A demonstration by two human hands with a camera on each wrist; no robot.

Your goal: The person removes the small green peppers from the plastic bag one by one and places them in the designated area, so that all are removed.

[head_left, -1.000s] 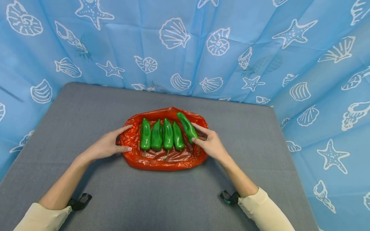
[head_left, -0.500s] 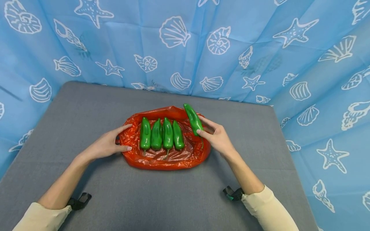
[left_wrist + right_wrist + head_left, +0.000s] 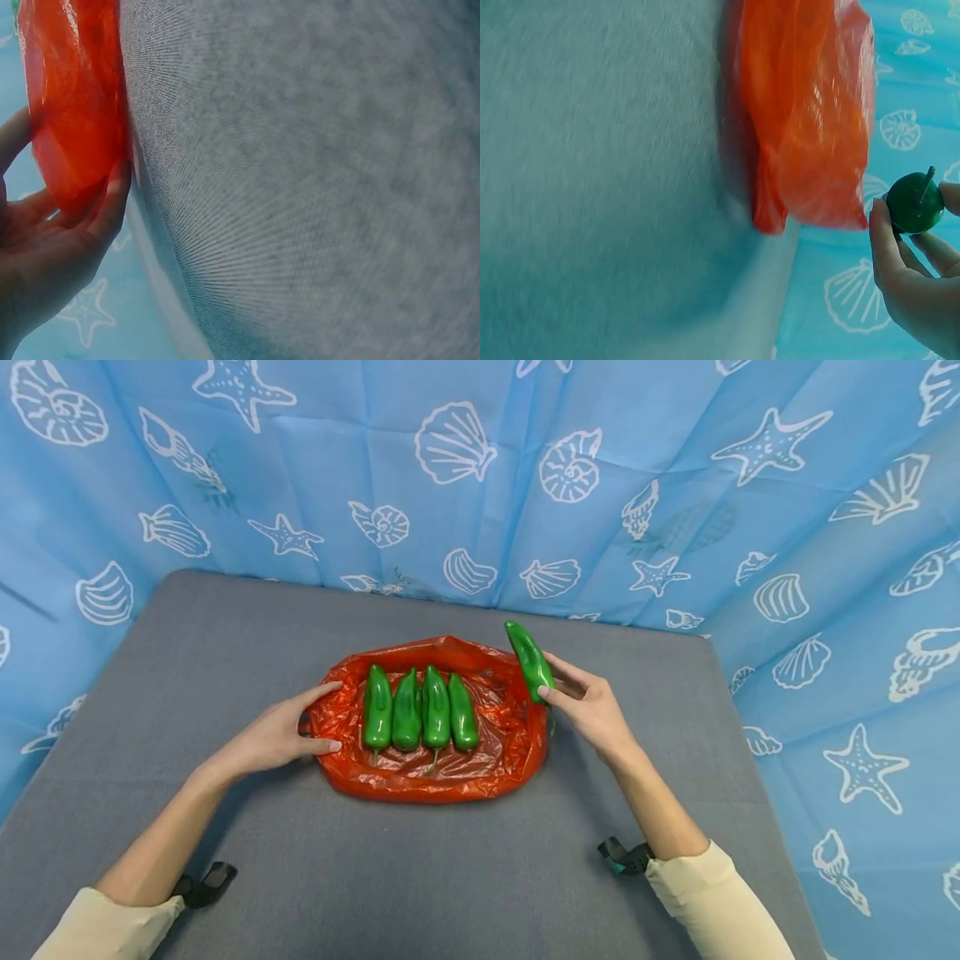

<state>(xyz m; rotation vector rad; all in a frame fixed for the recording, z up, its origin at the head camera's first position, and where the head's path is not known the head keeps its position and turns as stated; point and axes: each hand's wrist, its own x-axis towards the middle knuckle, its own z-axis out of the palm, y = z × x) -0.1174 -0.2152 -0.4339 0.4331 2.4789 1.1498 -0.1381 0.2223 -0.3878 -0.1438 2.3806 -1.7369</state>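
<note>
A red plastic bag (image 3: 435,792), spread wide like a shallow basket, sits on the grey table. Inside it several green peppers (image 3: 407,718) lie side by side, tips pointing away. My left hand (image 3: 273,739) grips the bag's left end, thumb and fingers on either side of it; the left wrist view shows the fingers (image 3: 112,202) against the red plastic (image 3: 75,112). Over the bag's right rim, my right hand (image 3: 592,710) pinches another green pepper (image 3: 531,662) between thumb and fingers. Its stem end (image 3: 915,204) faces the right wrist camera, above table height.
Grey cloth covers the table (image 3: 420,877). A blue curtain (image 3: 315,468) with white shells and starfish hangs behind the table and along its sides. Black straps (image 3: 206,885) circle both wrists.
My right hand has lifted the pepper from the bag's right side and carried it up and rightward over the rim. The left hand and the bag have stayed nearly still.
</note>
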